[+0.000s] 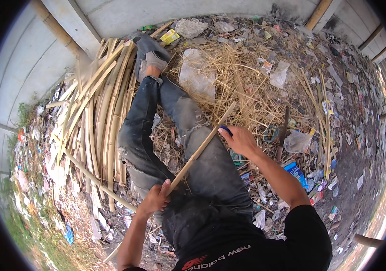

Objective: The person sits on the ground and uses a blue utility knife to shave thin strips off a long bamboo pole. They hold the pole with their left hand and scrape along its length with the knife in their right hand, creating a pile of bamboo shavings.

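A long pale bamboo strip (198,152) lies slantwise over my outstretched legs (202,167), its far end up and to the right. My left hand (157,197) is closed round its near end, close to my lap. Near the far end, my right hand (239,139) is closed with a small dark-blue object (225,130) by its thumb and fingers, against the strip. Most of that object is hidden, so its kind does not show. The strip's far tip sticks out past the right hand.
Left of my legs lies a heap of split bamboo strips (107,113). Thin shavings (242,86) cover the ground ahead. A dark stick-like piece (284,135) lies beside my right forearm, near a blue wrapper (296,174). Litter surrounds me; a pale wall (157,10) stands behind.
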